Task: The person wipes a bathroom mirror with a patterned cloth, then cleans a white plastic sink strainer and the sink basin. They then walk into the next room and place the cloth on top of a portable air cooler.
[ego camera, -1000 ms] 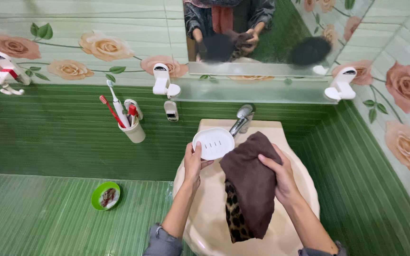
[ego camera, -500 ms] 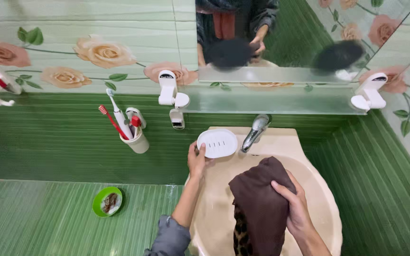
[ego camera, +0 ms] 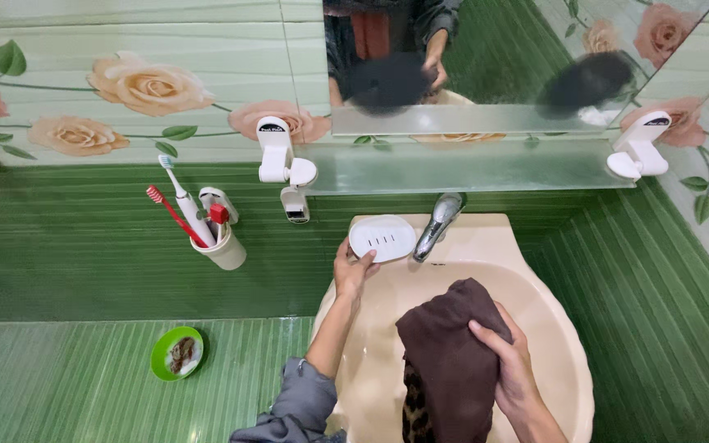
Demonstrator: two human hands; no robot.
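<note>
Left grip pinches the soap dish just left of the tap — best kept level, I'd judge — while right clenches the cloth below it.

Grey sleeve pushed up the left forearm, and both hands bare of rings or gloves.

The left hand grips the near edge of a white soap dish on the cream basin rim, just beside the chrome tap. The right hand clutches a brown towel (leopard-print underside showing) over the bowl
</note>
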